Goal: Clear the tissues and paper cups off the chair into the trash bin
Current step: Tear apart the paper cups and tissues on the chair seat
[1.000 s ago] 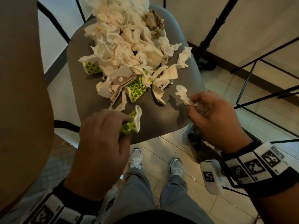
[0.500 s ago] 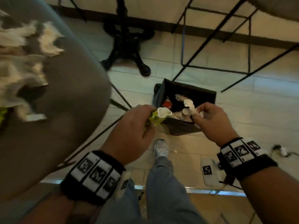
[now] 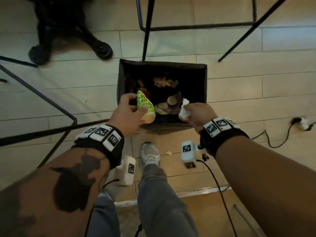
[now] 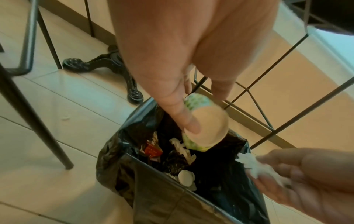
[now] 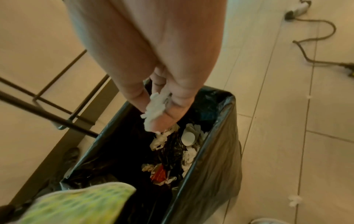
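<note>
Below, pale tiled floor [image 3: 239,93]; black-lined trash bin [image 3: 204,82], seemingly part-filled.

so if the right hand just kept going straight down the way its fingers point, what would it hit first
Probably the rubbish in the trash bin. The right hand pinches a tissue over the open bin, fingers pointing down at the crumpled tissues inside. Nothing shows in between, though depth is unclear.
</note>
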A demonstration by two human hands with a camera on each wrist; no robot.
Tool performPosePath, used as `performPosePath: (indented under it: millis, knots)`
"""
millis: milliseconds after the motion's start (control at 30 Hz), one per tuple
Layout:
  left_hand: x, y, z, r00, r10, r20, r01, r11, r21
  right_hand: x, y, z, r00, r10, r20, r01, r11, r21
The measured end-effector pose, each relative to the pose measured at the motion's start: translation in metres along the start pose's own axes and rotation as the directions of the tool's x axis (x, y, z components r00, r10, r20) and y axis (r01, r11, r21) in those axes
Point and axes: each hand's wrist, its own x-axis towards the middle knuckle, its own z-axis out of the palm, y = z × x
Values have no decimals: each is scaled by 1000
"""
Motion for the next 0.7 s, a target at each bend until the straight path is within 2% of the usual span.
performPosePath:
  millis: [67, 133, 233, 367, 433, 533, 633, 700]
  knots:
    - [12, -3, 13, 996, -53, 65, 55, 998, -22, 13, 0, 6, 997, 53, 47, -59, 990, 131]
    - [16, -5, 19, 993, -61, 99, 48, 991, 124, 21, 2, 8, 993, 101, 67, -110, 985, 135]
    - [0, -8, 14, 995, -59, 78, 27, 935, 353, 19, 10, 4, 989, 128, 76, -128, 992, 4]
    - [-42, -3, 2, 992, -64, 111, 24, 943, 332, -4, 19, -2, 976, 188, 106, -163, 964, -211]
    - [-71, 5, -14, 995, -37, 94, 3, 940, 340, -24, 15, 1, 982, 153, 107, -106, 928, -356]
    - [-119, 19, -41, 998, 31, 53, -47, 944, 326, -58, 5, 8, 987, 35, 159, 63, 818, -572]
    - [-173, 33, -73, 993, 104, 58, -117, 945, 305, -99, -21, 26, 968, -41, 247, 212, 658, -723]
    - [-209, 40, -98, 982, 178, 68, -191, 932, 308, -132, -45, 45, 937, -98, 335, 336, 515, -789]
